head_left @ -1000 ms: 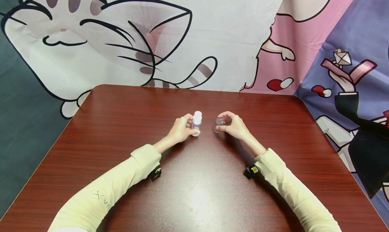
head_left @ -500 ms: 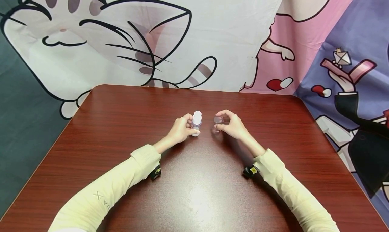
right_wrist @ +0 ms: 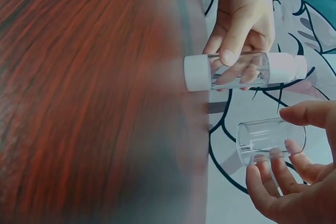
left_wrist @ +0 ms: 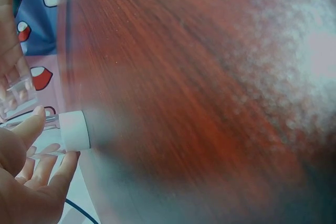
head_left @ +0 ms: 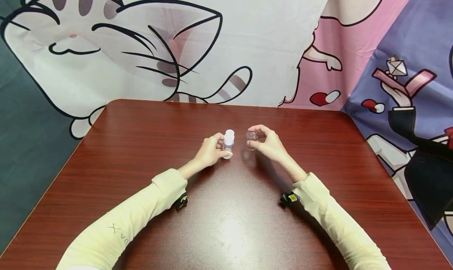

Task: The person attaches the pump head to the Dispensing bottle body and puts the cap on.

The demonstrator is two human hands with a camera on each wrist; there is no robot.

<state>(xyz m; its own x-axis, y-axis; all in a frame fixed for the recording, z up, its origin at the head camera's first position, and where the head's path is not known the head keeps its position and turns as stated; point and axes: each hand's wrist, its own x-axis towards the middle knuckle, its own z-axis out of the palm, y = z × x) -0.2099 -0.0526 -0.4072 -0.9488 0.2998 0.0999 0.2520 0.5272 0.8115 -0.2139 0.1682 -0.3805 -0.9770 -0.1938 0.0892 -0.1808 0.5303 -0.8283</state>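
Observation:
Upright on the table stands a small clear bottle [head_left: 229, 139] with a white base and a white top. My left hand [head_left: 209, 152] grips its clear body, thumb on the near side. The right wrist view shows the bottle [right_wrist: 281, 67] side-on, its white top bare. To its right, my right hand [head_left: 270, 145] holds a clear, hollow cap [head_left: 251, 135] between thumb and fingers. That cap [right_wrist: 257, 141] is raised off the tabletop and apart from the bottle. In the left wrist view, the white base [left_wrist: 74, 130] rests on the wood beside my fingertips.
The dark red wooden table [head_left: 226, 207] spreads around both hands, with a bright glare near the front. Behind its far edge hangs a cloth printed with a cartoon cat [head_left: 116, 46]. Each wrist carries a small black camera [head_left: 288, 198].
My right hand has lifted the clear cap off the table and moved slightly away from me and to the left. The left hand and the bottle have stayed in place.

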